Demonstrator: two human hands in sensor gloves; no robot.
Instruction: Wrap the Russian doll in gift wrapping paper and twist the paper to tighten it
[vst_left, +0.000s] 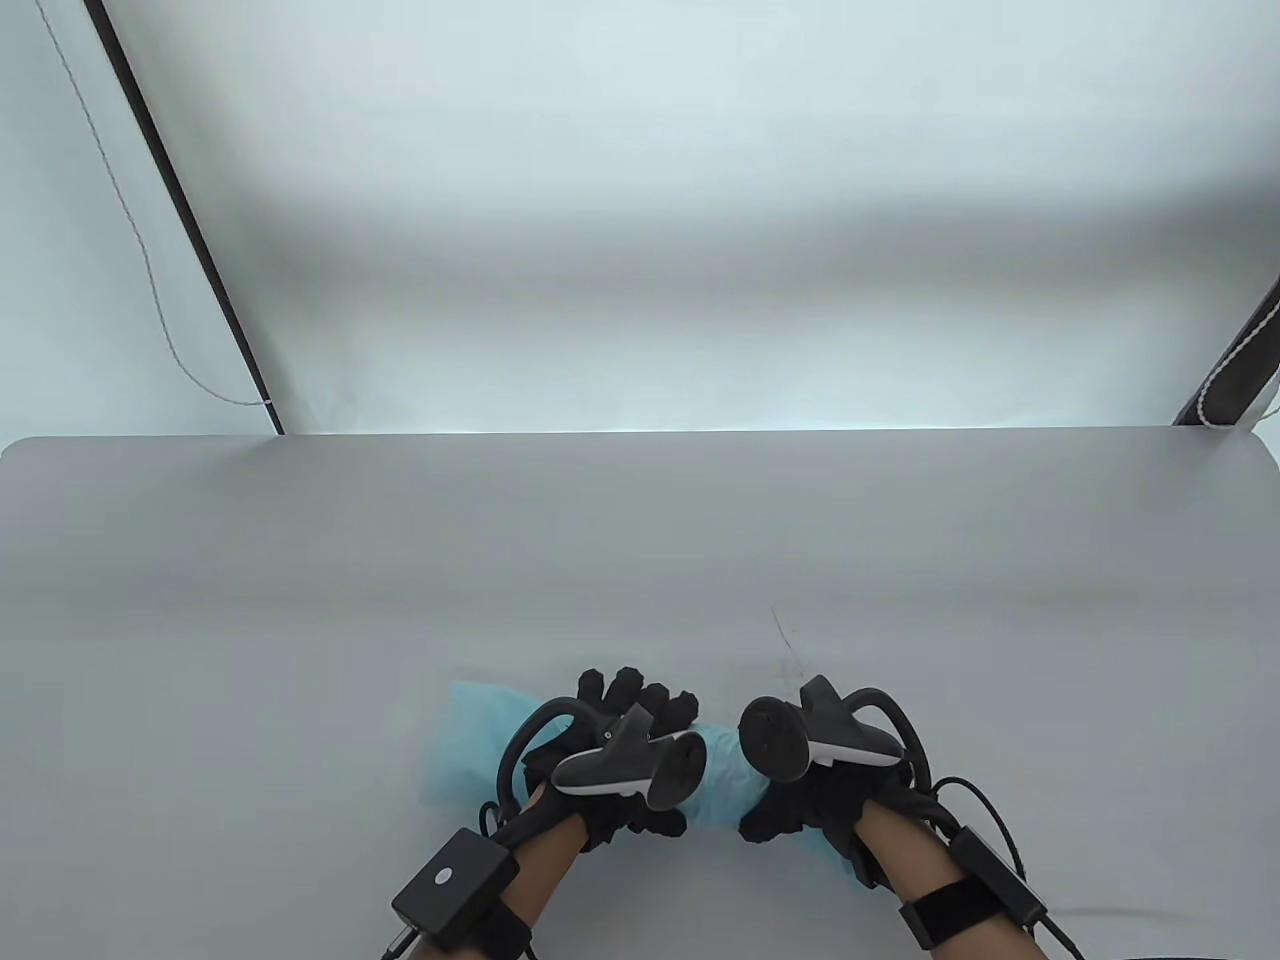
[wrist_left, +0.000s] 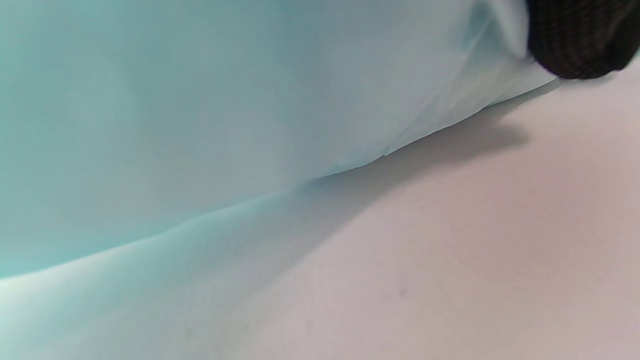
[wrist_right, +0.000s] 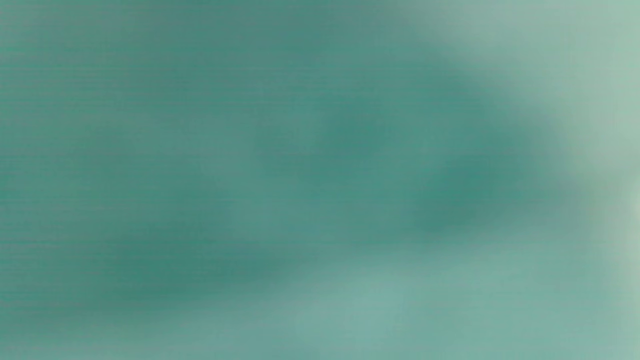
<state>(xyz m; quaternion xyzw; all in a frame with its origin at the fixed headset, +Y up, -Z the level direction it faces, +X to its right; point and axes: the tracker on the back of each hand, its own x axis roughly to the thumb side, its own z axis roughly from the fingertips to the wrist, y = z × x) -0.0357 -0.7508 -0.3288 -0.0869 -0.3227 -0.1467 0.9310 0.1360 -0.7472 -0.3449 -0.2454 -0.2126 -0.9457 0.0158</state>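
Light blue wrapping paper (vst_left: 728, 785) lies as a rolled bundle across the near part of the grey table (vst_left: 640, 560). The doll itself does not show; the paper hides whatever is inside. My left hand (vst_left: 640, 750) curls over the bundle's left-middle part, with loose paper fanning out to its left. My right hand (vst_left: 790, 810) grips the bundle's right end, and a strip of paper trails toward my wrist. In the left wrist view the paper (wrist_left: 200, 110) rests on the table beside a black fingertip (wrist_left: 580, 40). The right wrist view is filled with blurred teal paper (wrist_right: 320, 180).
The table's far edge (vst_left: 640, 434) runs across mid-frame before a white backdrop. A black pole (vst_left: 190, 220) leans at the back left and a dark strap (vst_left: 1240, 360) at the back right. A thin scratch mark (vst_left: 780, 630) lies beyond my right hand.
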